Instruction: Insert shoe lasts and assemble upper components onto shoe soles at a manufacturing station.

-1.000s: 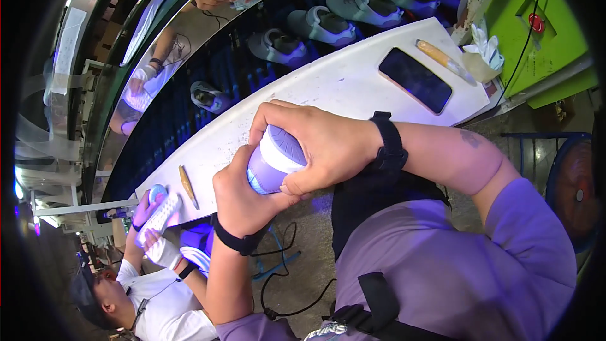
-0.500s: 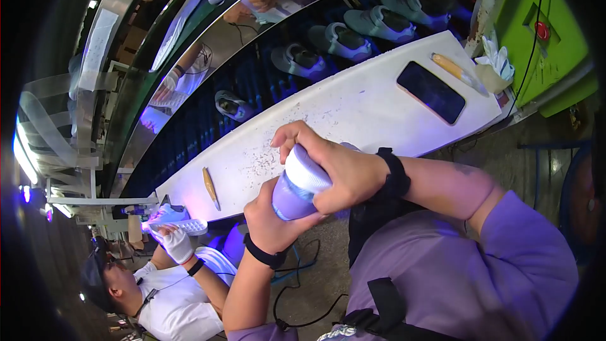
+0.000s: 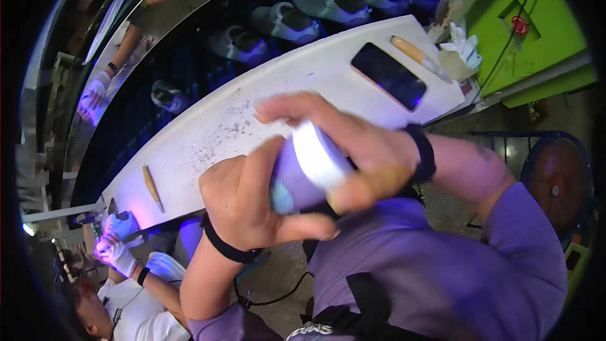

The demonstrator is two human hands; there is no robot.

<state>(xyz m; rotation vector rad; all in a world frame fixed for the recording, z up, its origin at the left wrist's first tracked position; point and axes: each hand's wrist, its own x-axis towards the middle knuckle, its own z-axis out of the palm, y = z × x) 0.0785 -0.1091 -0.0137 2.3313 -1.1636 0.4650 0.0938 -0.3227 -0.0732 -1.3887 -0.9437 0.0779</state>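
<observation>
In front of my body I hold a shoe (image 3: pixel 303 173) with a lavender upper and a pale sole edge, blurred by motion and seen end-on. My left hand (image 3: pixel 237 199) wraps round its upper from the left, with the thumb stretched out below. Around the sole side lies my right hand (image 3: pixel 372 145), its thumb at the near edge and its fingers reaching over the far side. The right fingers are smeared, and the shoe's far end is hidden behind that hand. Beneath and beyond my hands runs a white worktop (image 3: pixel 297 82) with dark crumbs scattered on it.
A phone (image 3: pixel 389 76) and a wooden-handled tool (image 3: pixel 413 53) lie at the worktop's right end; another thin tool (image 3: pixel 152 188) lies left. Several shoes (image 3: pixel 287 22) stand on the dark conveyor behind. A co-worker's gloved hand (image 3: pixel 118 257) is at lower left. A fan (image 3: pixel 555 189) stands right.
My view has shifted, so the worktop and conveyor sit farther left. The shoe has turned in my hands, and my left thumb has come off it. The co-worker's hands have moved.
</observation>
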